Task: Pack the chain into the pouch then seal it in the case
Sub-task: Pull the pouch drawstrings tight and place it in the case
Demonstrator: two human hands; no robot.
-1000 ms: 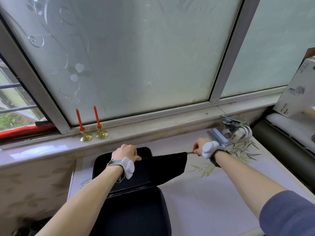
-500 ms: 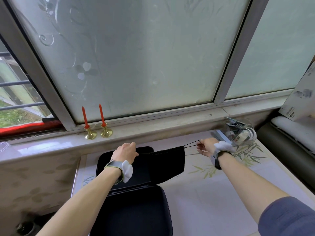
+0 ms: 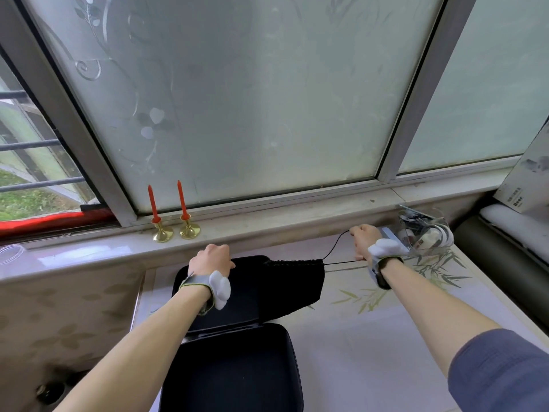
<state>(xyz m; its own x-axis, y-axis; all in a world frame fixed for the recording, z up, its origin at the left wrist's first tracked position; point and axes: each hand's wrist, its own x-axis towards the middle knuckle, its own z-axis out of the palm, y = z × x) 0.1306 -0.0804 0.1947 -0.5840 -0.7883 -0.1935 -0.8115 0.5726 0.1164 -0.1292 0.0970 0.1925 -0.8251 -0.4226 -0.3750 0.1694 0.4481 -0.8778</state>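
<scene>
A black fabric pouch point(image 3: 292, 285) hangs over the open black case point(image 3: 237, 361), whose two halves lie flat on the table. My left hand point(image 3: 211, 260) is closed on the pouch's left top edge. My right hand point(image 3: 364, 240) is closed on the pouch's black drawstring point(image 3: 337, 250), which runs taut in two strands from the gathered pouch mouth to my fist. The pouch's top edge is bunched. The chain is not visible.
Two red candles in brass holders point(image 3: 172, 224) stand on the windowsill. A clear plastic container point(image 3: 424, 230) with small items sits at the table's far right. A white box point(image 3: 525, 185) leans at the right edge. The table point(image 3: 371, 337) has a bamboo-print cover.
My right hand has pulled the drawstring further right and away, lengthening the exposed cord and gathering the pouch mouth. My left hand stays on the pouch's left edge.
</scene>
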